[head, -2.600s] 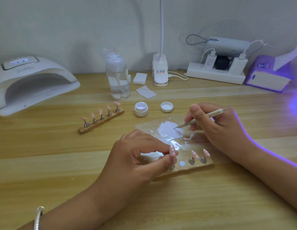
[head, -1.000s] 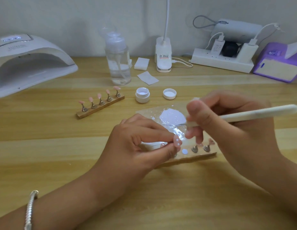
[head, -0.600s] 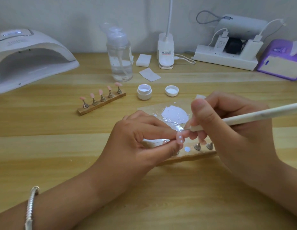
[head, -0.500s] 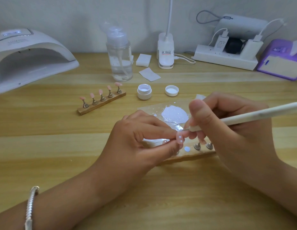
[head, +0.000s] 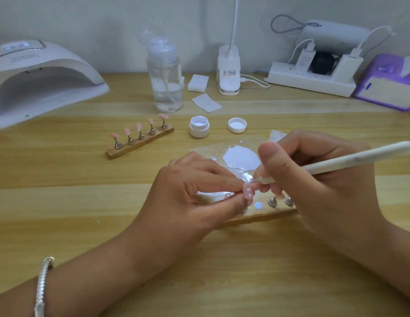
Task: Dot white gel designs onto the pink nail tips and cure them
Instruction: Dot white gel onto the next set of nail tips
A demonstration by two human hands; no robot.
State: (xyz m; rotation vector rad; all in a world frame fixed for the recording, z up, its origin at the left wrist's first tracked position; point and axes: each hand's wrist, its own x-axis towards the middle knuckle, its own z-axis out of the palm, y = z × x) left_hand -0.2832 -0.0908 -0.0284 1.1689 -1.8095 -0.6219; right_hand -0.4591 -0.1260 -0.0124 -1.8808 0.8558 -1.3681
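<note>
My left hand pinches a pink nail tip that carries white dots, just above a wooden holder strip. My right hand grips a white dotting pen like a pencil, and the pen's fine point meets the top edge of the pinched tip. Behind the hands, a foil sheet bears a puddle of white gel. Two metal stands on the near strip peek out under my right fingers. A second wooden strip to the left carries several plain pink tips.
An open gel jar and its lid sit behind the foil. A white curing lamp stands far left, a pump bottle and a desk lamp base at the back, a power strip and a purple box far right.
My right hand brought the pen from the gel puddle over to the pinched tip and has kept its point there. The left hand lifted the tip slightly toward the pen.
</note>
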